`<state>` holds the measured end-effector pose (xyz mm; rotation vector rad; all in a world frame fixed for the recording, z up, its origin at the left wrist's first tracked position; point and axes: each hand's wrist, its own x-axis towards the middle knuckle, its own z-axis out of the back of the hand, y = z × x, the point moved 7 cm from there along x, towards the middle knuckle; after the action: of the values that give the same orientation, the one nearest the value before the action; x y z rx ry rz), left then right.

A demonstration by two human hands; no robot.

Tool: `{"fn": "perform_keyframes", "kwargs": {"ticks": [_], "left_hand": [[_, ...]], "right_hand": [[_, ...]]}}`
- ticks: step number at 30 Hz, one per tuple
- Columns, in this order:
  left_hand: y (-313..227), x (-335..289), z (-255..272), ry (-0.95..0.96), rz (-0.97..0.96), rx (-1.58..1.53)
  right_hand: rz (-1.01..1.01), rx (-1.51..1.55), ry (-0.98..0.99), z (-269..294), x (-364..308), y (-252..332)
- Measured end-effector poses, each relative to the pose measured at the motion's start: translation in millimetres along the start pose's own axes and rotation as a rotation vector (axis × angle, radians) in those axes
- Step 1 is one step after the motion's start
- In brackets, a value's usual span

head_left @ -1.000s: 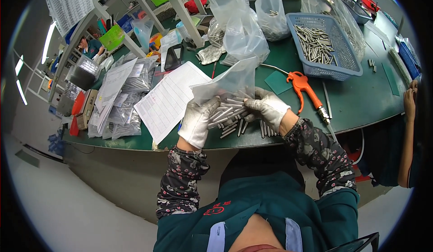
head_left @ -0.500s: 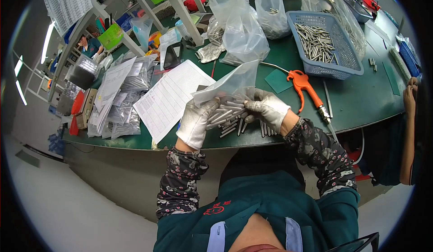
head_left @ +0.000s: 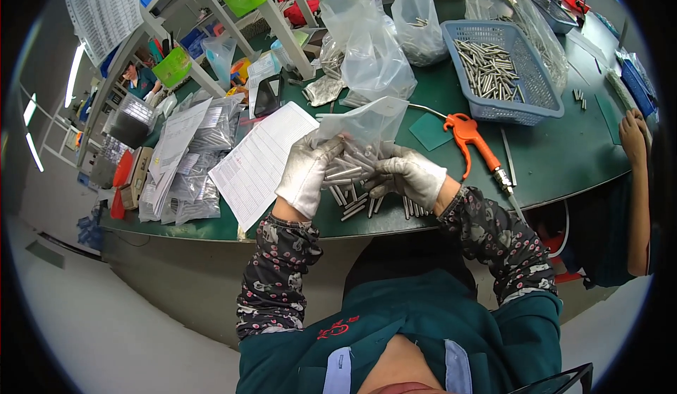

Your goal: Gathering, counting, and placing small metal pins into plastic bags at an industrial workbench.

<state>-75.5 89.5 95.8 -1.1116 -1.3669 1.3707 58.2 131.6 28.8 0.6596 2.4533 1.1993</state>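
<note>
Between my two gloved hands is a clear plastic bag (head_left: 370, 120) with several metal pins (head_left: 345, 168) in its lower part. My left hand (head_left: 305, 174), in a white glove with the fingertips bare, is closed on the bag's left side. My right hand (head_left: 410, 175), gloved too, grips the bag's right side, its fingers curled under the pins. On the table just below my hands lie loose metal pins (head_left: 356, 207), with more pins (head_left: 416, 208) beside my right wrist. Part of the bag's contents is hidden behind my fingers.
An orange air gun (head_left: 474, 140) with a hose lies right of my hands, near a green square (head_left: 430, 131). A blue basket (head_left: 546, 110) of pins stands behind it. Printed sheets (head_left: 257, 172) and bagged parts (head_left: 199, 193) lie left. Another person's arm (head_left: 638, 182) reaches in at the right.
Both hands and the bag have shifted slightly left and down, and the bag's top has folded lower. The other person's hand at the right has moved a little left and nearer.
</note>
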Motion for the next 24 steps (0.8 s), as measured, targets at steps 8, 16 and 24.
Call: {"fn": "perform_keyframes", "kwargs": {"ticks": [8, 16, 24], "left_hand": [[-39.2, 80.8, -41.9, 0.065, 0.023, 0.023], [-63.5, 157.5, -78.7, 0.078, -0.095, -0.016], [-102.5, 205.5, -107.4, -0.187, -0.566, 0.336]], "right_hand": [[0.227, 0.142, -0.201, 31.7, 8.1, 40.3], [0.496, 0.322, -0.448, 68.1, 26.8, 107.3], [0.534, 0.391, -0.638, 107.9, 66.3, 152.2]]}}
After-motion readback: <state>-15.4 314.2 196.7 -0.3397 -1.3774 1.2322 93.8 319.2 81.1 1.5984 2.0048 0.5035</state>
